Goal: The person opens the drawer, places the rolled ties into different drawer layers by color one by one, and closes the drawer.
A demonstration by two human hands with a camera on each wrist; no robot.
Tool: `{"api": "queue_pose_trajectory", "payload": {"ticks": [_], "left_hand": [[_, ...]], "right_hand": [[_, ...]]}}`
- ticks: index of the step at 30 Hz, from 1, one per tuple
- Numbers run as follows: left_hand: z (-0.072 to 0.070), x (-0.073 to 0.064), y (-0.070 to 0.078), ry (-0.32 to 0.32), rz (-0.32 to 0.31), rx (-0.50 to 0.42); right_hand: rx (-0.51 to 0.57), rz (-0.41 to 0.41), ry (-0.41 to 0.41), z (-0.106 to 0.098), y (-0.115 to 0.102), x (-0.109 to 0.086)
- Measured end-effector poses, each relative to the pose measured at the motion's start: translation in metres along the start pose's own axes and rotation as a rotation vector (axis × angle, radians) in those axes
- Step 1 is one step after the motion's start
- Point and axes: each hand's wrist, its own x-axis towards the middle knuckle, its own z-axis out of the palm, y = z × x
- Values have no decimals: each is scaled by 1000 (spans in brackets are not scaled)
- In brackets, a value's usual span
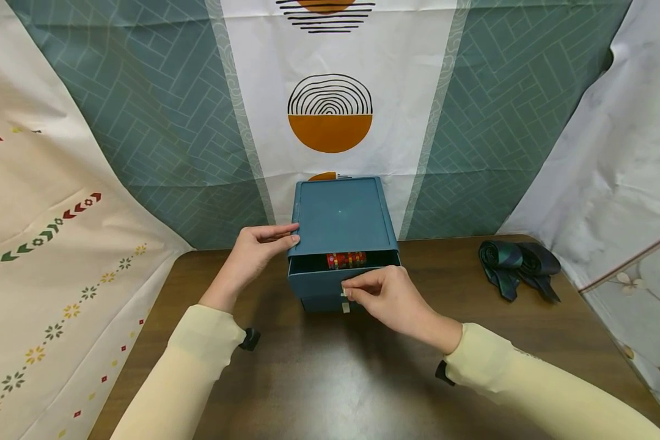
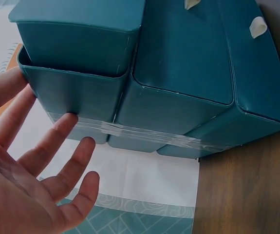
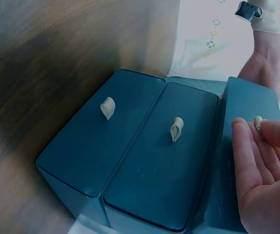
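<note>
A teal drawer box point(image 1: 341, 214) stands against the back cloth, three drawers high. Its top drawer point(image 1: 315, 283) is pulled partway out, and a red patterned thing point(image 1: 346, 260) shows inside; its kind is unclear. My right hand point(image 1: 389, 299) pinches the cream pull tab point(image 3: 257, 121) of that drawer between thumb and fingers. With fingers spread, my left hand point(image 1: 251, 250) touches the box's upper left side; the left wrist view shows fingertips point(image 2: 70, 119) along that wall. The middle drawer's tab point(image 3: 177, 128) and the bottom drawer's tab point(image 3: 108, 107) hang free on shut fronts.
Two rolled neckties, one green point(image 1: 500, 255) and one darker point(image 1: 538, 260), lie at the right back of the wooden table point(image 1: 308, 379). Clear tape point(image 2: 154, 139) runs across the box's side. Patterned cloths point(image 1: 159, 122) hang behind and at both sides.
</note>
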Motion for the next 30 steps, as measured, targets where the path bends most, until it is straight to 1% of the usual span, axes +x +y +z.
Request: {"api": "queue_pose_trajectory", "payload": {"ticks": [12, 22, 30], "left_hand": [[1, -4, 5, -8, -3, -9], [0, -3, 5, -13, 7, 3], [1, -4, 5, -13, 5, 3]], "right_hand": [[6, -42, 1, -1, 6, 7], [-15, -44, 15, -2, 8, 12], [-12, -44, 21, -2, 9, 14]]}}
